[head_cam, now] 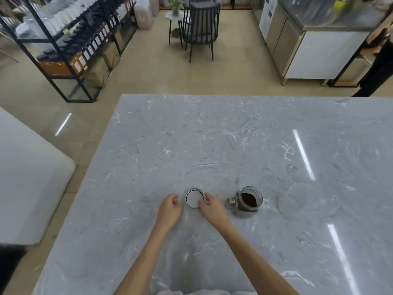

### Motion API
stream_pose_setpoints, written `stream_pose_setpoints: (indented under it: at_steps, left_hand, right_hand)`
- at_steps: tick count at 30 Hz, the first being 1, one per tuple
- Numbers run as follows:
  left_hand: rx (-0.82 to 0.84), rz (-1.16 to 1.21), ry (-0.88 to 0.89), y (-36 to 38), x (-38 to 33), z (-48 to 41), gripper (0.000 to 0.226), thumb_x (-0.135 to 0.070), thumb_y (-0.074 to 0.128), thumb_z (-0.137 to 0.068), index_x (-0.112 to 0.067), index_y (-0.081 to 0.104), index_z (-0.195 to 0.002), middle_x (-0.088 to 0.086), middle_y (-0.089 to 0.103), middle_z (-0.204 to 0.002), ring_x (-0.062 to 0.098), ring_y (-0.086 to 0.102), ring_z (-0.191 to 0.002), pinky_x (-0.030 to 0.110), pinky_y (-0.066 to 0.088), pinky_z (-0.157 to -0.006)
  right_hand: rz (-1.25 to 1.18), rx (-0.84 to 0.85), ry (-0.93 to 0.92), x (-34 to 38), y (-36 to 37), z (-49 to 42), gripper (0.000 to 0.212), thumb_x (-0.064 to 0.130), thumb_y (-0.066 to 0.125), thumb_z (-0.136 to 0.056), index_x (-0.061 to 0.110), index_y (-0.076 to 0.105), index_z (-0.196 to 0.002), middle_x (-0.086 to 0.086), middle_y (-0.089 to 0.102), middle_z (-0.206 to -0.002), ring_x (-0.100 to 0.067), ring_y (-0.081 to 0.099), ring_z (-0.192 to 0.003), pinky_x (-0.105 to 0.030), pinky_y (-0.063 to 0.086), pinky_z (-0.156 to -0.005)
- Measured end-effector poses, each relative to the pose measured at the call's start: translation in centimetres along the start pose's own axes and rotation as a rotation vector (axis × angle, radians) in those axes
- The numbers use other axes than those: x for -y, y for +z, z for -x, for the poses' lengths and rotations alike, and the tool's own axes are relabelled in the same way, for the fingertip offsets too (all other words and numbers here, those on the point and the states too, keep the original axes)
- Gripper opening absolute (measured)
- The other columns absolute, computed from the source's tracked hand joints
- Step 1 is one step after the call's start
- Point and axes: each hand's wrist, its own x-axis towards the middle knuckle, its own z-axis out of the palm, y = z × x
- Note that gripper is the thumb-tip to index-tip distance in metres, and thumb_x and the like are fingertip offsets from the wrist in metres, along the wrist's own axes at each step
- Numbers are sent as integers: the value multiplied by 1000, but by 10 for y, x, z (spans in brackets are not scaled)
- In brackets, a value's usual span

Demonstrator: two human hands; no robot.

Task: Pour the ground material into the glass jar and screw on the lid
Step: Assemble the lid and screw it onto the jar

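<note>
**Both hands at the lid, the filled jar standing by**

Head view: on the grey marbled table (234,135), near its front edge, lies a small round piece with a dark rim and a white inside. I take it for the lid (194,199), lying open side up (it could be a shallow cup; the picture does not settle that). The left hand (169,209) is just beside it on the left, fingers loosely curled and holding nothing, with a sliver of table showing between hand and rim. The right hand (211,207) comes in from the other side; its fingertips (201,202) meet the lid's right edge, but I cannot tell whether they pinch the rim or merely touch it.

The glass jar (251,187) stands upright to the right of the lid, near it but apart and beyond the right hand, with its mouth open. The dark ground material (248,200) sits inside it, heaped toward one side; a small glassy or metal fitting juts from the jar's left, too blurred to name.

Judging from this, the pouring looks done and the step in hand is picking up the lid. The next move calls for a firm hold on the rim, turning the lid over, carrying it right and setting it level on the jar's mouth; the free hand should steady the jar while the threads catch, since a tilted start would cross-thread or tip the jar.
</note>
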Motion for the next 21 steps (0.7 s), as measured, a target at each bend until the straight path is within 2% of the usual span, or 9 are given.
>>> stream_pose_setpoints:
  at_steps: [2, 4, 7, 9, 11, 14, 17, 19, 21]
  left_hand:
    - [25, -22, 13, 2, -1, -2, 34, -3, 60, -92, -1, 61, -126, 20, 64, -121, 30, 64, -108, 28, 44, -90]
    - [35, -34, 22, 3, -1, -4, 35, -2, 61, -91, 0, 60, -126, 21, 63, -122, 30, 63, -110, 27, 42, -90]
    - [23, -35, 17, 2, 1, -10, 39, 0, 61, -90, 0, 58, -129, 21, 61, -124, 31, 61, -112, 28, 41, -92]
    - [15, -36, 17, 0, 3, -12, 45, 2, 62, -88, -1, 56, -133, 21, 58, -127, 33, 59, -114, 31, 43, -97]
    - [63, -36, 33, 1, 4, -14, 60, 1, 69, -84, -4, 49, -140, 21, 52, -131, 35, 58, -116, 37, 45, -102]
    - [230, -139, 115, 11, -3, -15, 97, -20, 86, -75, -15, 31, -154, 19, 38, -134, 30, 45, -125, 37, 38, -110]
    - [205, -256, 277, 27, -11, -14, 82, -27, 82, -80, -18, 39, -149, 18, 38, -130, 33, 47, -122, 36, 42, -104]
    - [136, -265, 344, 30, -13, -14, 65, -24, 79, -81, -21, 48, -138, 11, 40, -121, 34, 56, -111, 40, 49, -93]
    - [126, -258, 305, 27, -14, -18, 65, -27, 81, -78, -20, 49, -134, 8, 39, -119, 33, 60, -104, 35, 50, -88]
  right_hand:
    - [11, -21, 4, -3, 6, -2, 11, 15, 55, -93, 12, 52, -84, -10, 55, -83, -24, 54, -82, -37, 41, -75]
    - [-36, -33, 18, -7, 9, -4, 12, 10, 54, -93, 16, 46, -85, -7, 48, -86, -16, 43, -83, -32, 33, -74]
    - [-123, -61, 73, -15, 9, -6, 12, 8, 52, -94, 12, 53, -105, -8, 51, -104, -16, 49, -98, -28, 36, -86]
    - [-185, -79, 112, -18, 7, -5, 38, 4, 50, -95, 0, 53, -133, -14, 58, -127, -23, 55, -118, -28, 39, -99]
    - [-240, -81, 110, -16, 6, -4, 44, 3, 48, -94, 0, 51, -138, -16, 58, -134, -21, 56, -117, -27, 41, -98]
    - [-322, -40, 50, -10, 9, -4, 48, 8, 44, -81, 1, 60, -126, -9, 67, -115, -15, 57, -103, -18, 46, -84]
    - [-384, 17, 35, -8, 16, -10, 55, -7, 42, -78, -1, 55, -131, -17, 65, -121, -22, 60, -106, -29, 47, -94]
    - [-387, 37, 32, -9, 15, -11, 61, -8, 43, -77, 0, 50, -137, -15, 62, -118, -16, 60, -100, -28, 48, -91]
    - [-398, 43, 33, -13, 11, -9, 66, -16, 40, -82, 5, 42, -145, -8, 58, -121, -18, 59, -103, -24, 50, -92]
